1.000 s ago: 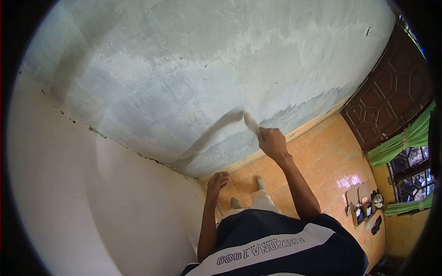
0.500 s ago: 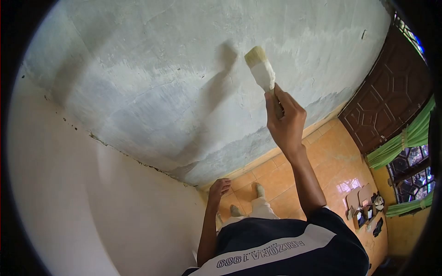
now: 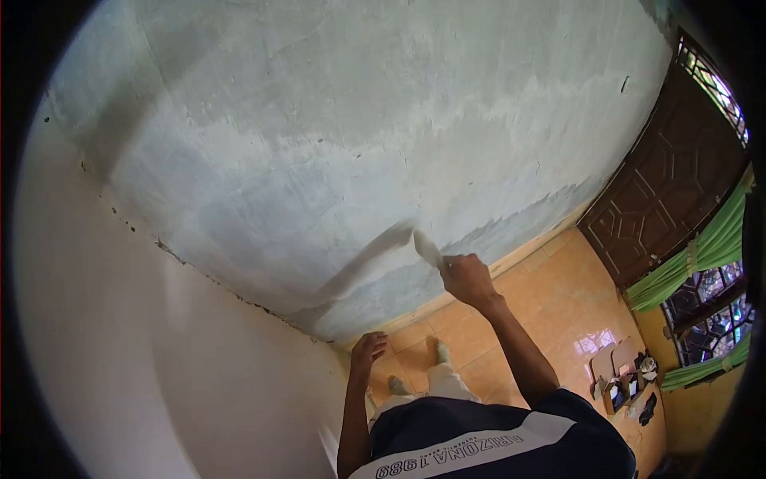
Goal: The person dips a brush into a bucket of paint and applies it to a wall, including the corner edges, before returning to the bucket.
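My right hand point(image 3: 468, 281) is closed around the handle of a flat paintbrush point(image 3: 428, 249). The brush is seen nearly edge-on, its bristle end against the lower part of the grey-white wall point(image 3: 319, 191), where its shadow meets the tip. Patchy pale strokes cover this wall, with a darker grey band along its bottom. My left hand point(image 3: 369, 348) hangs low near the wall corner, holding nothing, its fingers loosely bent and a little apart.
A plain white wall point(image 3: 231, 359) meets the grey one at a chipped corner on the left. Orange floor tiles point(image 3: 519, 311) lie below. To the right are a dark panelled door point(image 3: 662, 168), green curtains point(image 3: 702, 239) and an open box of items point(image 3: 622, 387).
My right hand has brought the paintbrush down the wall, from the upper middle to near the bottom band. The brush has turned edge-on. My left hand stays about where it was.
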Demonstrator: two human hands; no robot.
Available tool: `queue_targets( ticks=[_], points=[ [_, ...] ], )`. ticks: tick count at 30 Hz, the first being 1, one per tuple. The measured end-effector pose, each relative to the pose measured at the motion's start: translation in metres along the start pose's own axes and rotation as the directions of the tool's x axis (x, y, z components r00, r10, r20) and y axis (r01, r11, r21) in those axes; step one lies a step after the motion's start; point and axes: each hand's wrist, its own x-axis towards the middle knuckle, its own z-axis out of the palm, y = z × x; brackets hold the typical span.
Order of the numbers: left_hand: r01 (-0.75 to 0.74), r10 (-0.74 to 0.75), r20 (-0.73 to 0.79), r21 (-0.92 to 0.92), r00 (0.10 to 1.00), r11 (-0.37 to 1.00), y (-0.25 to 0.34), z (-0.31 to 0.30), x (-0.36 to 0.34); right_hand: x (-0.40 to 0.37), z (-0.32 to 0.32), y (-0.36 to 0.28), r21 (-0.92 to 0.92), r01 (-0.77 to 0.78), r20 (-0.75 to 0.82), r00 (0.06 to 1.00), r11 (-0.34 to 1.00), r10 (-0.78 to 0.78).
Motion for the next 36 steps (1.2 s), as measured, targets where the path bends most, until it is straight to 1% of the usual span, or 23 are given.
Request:
queue_targets(
  ticks=[2,4,6,8,10,12,13,14,16,19,21,22,23,24,26,28,29,30,31,32,33,34,36],
  points=[
    [0.039,-0.039,0.008,0.019,0.999,0.999,-0.007,-0.001,0.005,0.017,-0.046,-0.027,0.04,-0.023,-0.219,0.975,0.999,0.032],
    [0.038,-0.039,0.031,0.023,0.999,0.999,-0.009,0.001,0.007,0.028,-0.104,-0.056,0.069,-0.014,-0.301,0.953,0.998,0.034],
    [0.036,-0.037,0.048,0.034,0.998,0.999,-0.008,0.002,0.009,0.032,-0.145,-0.077,0.061,0.056,-0.393,0.919,0.997,-0.027],
    [0.028,-0.03,0.046,0.03,0.999,0.999,-0.006,0.007,0.01,0.033,-0.167,-0.094,0.084,0.18,-0.597,0.796,0.98,-0.095],
    [0.025,-0.026,0.042,0.016,0.999,1.0,-0.004,0.01,0.009,0.036,-0.179,-0.102,0.05,0.191,-0.62,0.775,0.98,-0.119],
    [0.023,-0.023,0.041,0.006,0.999,1.0,-0.005,0.011,0.009,0.04,-0.176,-0.109,0.029,0.262,-0.743,0.651,0.965,-0.154],
    [0.024,-0.024,0.045,0.003,0.999,1.0,-0.007,0.009,0.01,0.045,-0.166,-0.105,-0.004,0.277,-0.727,0.659,0.961,-0.193],
    [0.024,-0.024,0.047,0.002,0.999,1.0,-0.008,0.006,0.011,0.049,-0.153,-0.098,-0.062,0.261,-0.669,0.705,0.963,-0.234],
    [0.021,-0.021,0.044,0.0,0.999,1.0,-0.005,0.004,0.008,0.051,-0.122,-0.092,0.006,0.189,-0.556,0.817,0.982,-0.154],
    [0.013,-0.012,0.039,-0.009,0.999,1.0,-0.008,-0.004,0.008,0.039,-0.059,-0.069,0.089,0.17,-0.553,0.828,0.981,-0.093],
    [0.004,-0.003,0.035,-0.015,0.999,1.0,-0.008,-0.009,0.007,0.021,-0.018,-0.045,0.056,0.061,-0.357,0.933,0.997,-0.037],
    [-0.007,0.007,0.02,-0.016,1.0,1.0,-0.003,-0.009,0.006,0.01,0.002,-0.033,0.025,-0.027,-0.236,0.971,0.999,0.032],
    [-0.02,0.02,0.004,-0.015,1.0,1.0,0.001,-0.011,0.004,0.002,0.015,-0.021,0.04,-0.019,-0.149,0.988,0.999,0.025],
    [-0.027,0.027,-0.007,-0.018,1.0,0.999,0.001,-0.012,0.0,-0.008,0.016,-0.017,0.043,-0.006,-0.147,0.989,0.999,0.012],
    [-0.031,0.031,-0.039,-0.012,0.999,0.999,0.006,-0.012,0.003,-0.008,0.014,-0.01,0.033,0.025,-0.049,0.999,0.999,-0.023],
    [-0.035,0.034,-0.035,-0.017,0.999,0.999,0.008,-0.016,0.007,0.005,-0.012,-0.023,-0.008,0.006,-0.149,0.989,1.0,-0.007],
    [-0.022,0.022,-0.02,-0.022,1.0,1.0,0.006,-0.016,0.007,0.015,-0.028,-0.027,-0.013,0.061,-0.249,0.966,0.998,-0.062],
    [-0.019,0.018,-0.019,-0.025,1.0,1.0,0.007,-0.015,0.006,0.021,-0.059,-0.047,0.024,0.034,-0.268,0.963,0.999,-0.027],
    [-0.021,0.02,-0.022,-0.012,1.0,1.0,0.01,-0.014,0.006,0.025,-0.08,-0.059,0.042,0.112,-0.392,0.916,0.993,-0.087],
    [-0.025,0.025,-0.025,0.004,0.999,1.0,0.013,-0.015,0.006,0.025,-0.107,-0.077,0.031,0.066,-0.368,0.929,0.997,-0.05],
    [-0.024,0.024,-0.027,0.01,0.999,1.0,0.014,-0.015,0.005,0.027,-0.122,-0.088,0.028,0.096,-0.432,0.899,0.995,-0.075],
    [-0.036,0.036,-0.026,-0.009,0.999,0.999,0.015,-0.015,0.007,0.025,-0.137,-0.1,0.037,0.043,-0.451,0.892,0.998,-0.021],
    [-0.055,0.055,-0.028,-0.022,0.998,0.998,0.019,-0.016,0.009,0.028,-0.148,-0.11,0.107,0.116,-0.598,0.801,0.987,-0.029]
  ],
)
